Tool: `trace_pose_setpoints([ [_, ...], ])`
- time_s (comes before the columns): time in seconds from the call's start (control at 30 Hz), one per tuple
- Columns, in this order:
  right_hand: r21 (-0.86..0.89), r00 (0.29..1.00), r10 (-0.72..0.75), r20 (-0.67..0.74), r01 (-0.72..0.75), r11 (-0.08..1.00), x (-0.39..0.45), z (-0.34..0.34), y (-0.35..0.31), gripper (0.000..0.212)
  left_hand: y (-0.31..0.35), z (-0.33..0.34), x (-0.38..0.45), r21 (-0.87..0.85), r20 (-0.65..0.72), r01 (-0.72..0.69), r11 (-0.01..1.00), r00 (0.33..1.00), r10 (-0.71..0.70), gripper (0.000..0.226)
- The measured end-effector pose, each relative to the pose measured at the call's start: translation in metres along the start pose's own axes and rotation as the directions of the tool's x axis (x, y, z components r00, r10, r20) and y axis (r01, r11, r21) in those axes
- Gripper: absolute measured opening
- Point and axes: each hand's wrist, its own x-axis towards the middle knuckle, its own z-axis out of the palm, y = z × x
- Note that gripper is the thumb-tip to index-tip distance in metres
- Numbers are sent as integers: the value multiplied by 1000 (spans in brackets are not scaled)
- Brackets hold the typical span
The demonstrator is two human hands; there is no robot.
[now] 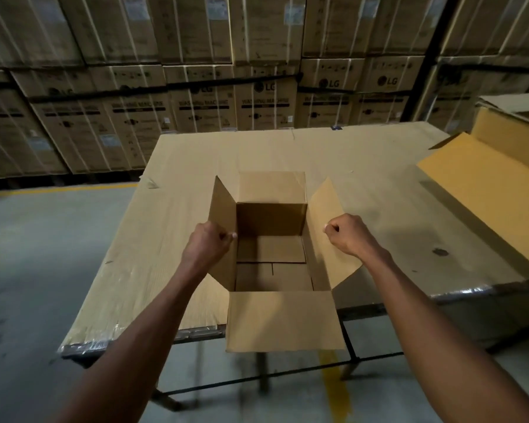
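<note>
While the open cardboard box (pixel 271 219) is sitting at the near edge of the cardboard-covered table (pixel 379 184), you are gripping its left flap (pixel 223 209) with your left hand (pixel 208 245) and its right flap (pixel 324 203) with your right hand (pixel 348 236), fingers curled around each.

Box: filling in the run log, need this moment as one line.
box open, empty, on table | left hand grips left flap | right hand grips right flap
</note>
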Motion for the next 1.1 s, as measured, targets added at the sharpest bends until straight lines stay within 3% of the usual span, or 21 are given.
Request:
trace_pose_setpoints([
  [0.1,-10,998,46,-38,-47,999,-18,-7,3,48,25,-3,-1,18,10,-38,999,999,38,30],
  [0.33,5,969,169,-178,-171,985,-84,-42,45,49,82,1,4,9,110,-248,969,963,246,31],
  [0.67,7,836,353,-421,-386,923,-200,-132,109,53,200,36,-12,-60,245,-553,831,798,550,28],
  [0.87,20,785,417,-459,-460,888,-250,-209,149,52,303,37,-38,-178,211,-660,730,699,683,23],
  [1.1,12,703,428,-568,-513,858,-294,-295,206,46,420,55,-73,-210,164,-719,663,643,748,24],
])
